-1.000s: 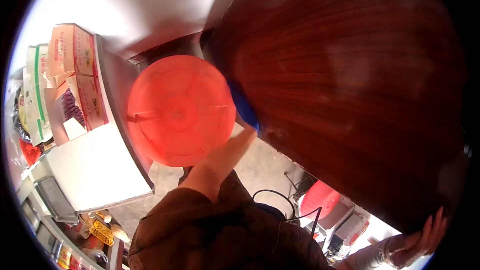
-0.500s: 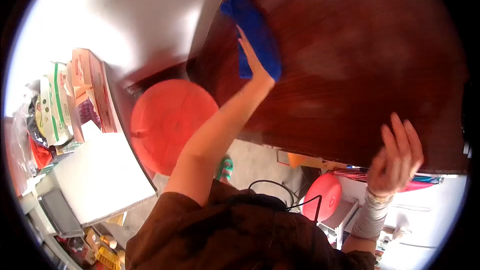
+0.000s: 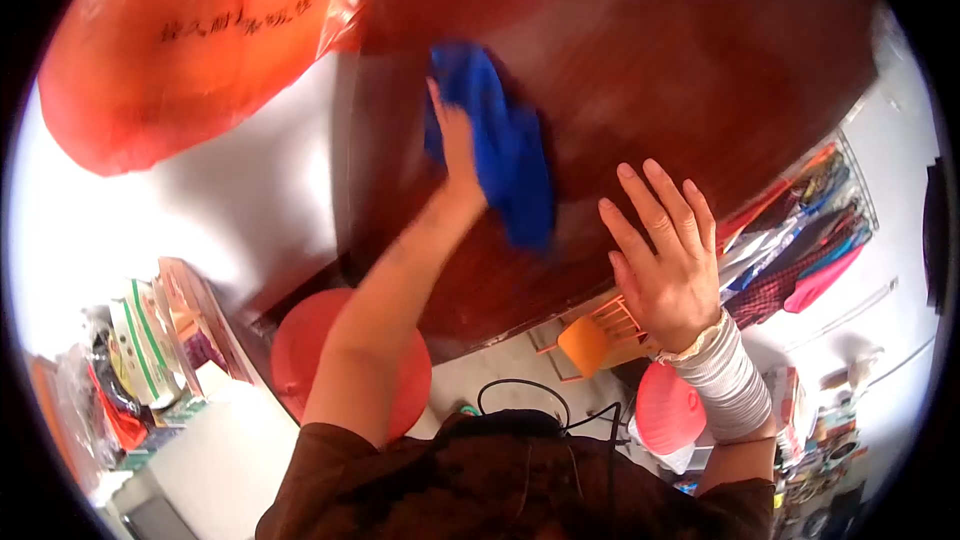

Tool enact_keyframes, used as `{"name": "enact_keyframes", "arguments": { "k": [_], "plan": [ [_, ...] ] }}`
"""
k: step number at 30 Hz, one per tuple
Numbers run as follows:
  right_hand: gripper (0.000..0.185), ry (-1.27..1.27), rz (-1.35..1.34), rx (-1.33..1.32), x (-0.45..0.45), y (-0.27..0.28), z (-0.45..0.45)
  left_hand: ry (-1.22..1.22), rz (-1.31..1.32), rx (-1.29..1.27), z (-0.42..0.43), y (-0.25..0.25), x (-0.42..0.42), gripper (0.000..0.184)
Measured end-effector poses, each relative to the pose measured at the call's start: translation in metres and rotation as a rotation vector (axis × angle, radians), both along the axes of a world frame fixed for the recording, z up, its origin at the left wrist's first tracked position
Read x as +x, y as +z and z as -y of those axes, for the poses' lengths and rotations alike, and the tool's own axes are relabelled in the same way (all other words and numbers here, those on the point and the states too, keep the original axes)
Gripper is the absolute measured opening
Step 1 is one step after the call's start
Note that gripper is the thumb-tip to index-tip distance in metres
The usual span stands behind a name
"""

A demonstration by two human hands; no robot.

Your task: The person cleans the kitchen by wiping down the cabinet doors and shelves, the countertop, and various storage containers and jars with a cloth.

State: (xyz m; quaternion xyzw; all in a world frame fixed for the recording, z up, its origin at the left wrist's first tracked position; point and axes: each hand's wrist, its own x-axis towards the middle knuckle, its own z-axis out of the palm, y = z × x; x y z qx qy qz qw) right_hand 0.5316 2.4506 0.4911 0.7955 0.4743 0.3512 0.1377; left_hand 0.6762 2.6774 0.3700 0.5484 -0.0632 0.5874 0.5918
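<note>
A blue cloth (image 3: pixel 515 165) lies bunched and slightly blurred on a dark red-brown wooden tabletop (image 3: pixel 680 60). My left hand (image 3: pixel 460 150) presses on the cloth's left side and holds it against the wood, with some fingers hidden. Nearer to me and to the right, my right hand (image 3: pixel 668 265) has its fingers spread and nothing in it. It appears over the table's near edge; whether it touches the wood I cannot tell. A pale ribbed sleeve cover (image 3: pixel 725 380) wraps that forearm.
A large orange plastic bag (image 3: pixel 190 50) with printed writing is at the upper left. Below the table's left end is a red round stool (image 3: pixel 310 340). Boxes (image 3: pixel 185 330) stand at left. An orange chair (image 3: pixel 585 345), a pink-red round object (image 3: pixel 668 408) and hanging clothes (image 3: pixel 790 250) are at right.
My left hand and the cloth have moved nearer to me, and the cloth is more spread out. My right hand has moved left and up. The view has shifted, bringing the orange bag in.
</note>
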Motion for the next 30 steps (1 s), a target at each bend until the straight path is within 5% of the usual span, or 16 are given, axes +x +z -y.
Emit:
{"name": "enact_keyframes", "arguments": {
  "k": [1, 6, 12, 20, 23, 30],
  "plan": [
    [0.048, 0.008, 0.003, 0.041, -0.004, 0.004, 0.006, 0.614, 0.047, 0.403, -0.017, 0.024, 0.015, 0.062],
    [0.047, 0.023, 0.041, 0.234, -0.029, 0.027, 0.033, 0.458, -0.042, 0.556, -0.014, 0.108, 0.032, 0.063],
    [0.039, 0.031, 0.057, 0.372, -0.04, 0.015, 0.065, 0.426, -0.051, 0.897, 0.106, 0.061, -0.056, 0.062],
    [0.032, 0.02, 0.06, 0.482, -0.054, 0.001, 0.094, 0.631, 0.329, 0.84, 0.141, 0.258, -0.055, 0.061],
    [0.026, 0.034, 0.029, 0.503, -0.059, -0.004, 0.105, 0.808, 0.44, 0.838, 0.145, 0.292, -0.075, 0.062],
    [0.021, -0.084, 0.05, 0.476, -0.074, -0.01, 0.118, 0.548, -0.314, 1.356, 0.121, 0.065, 0.01, 0.053]
  ]
}}
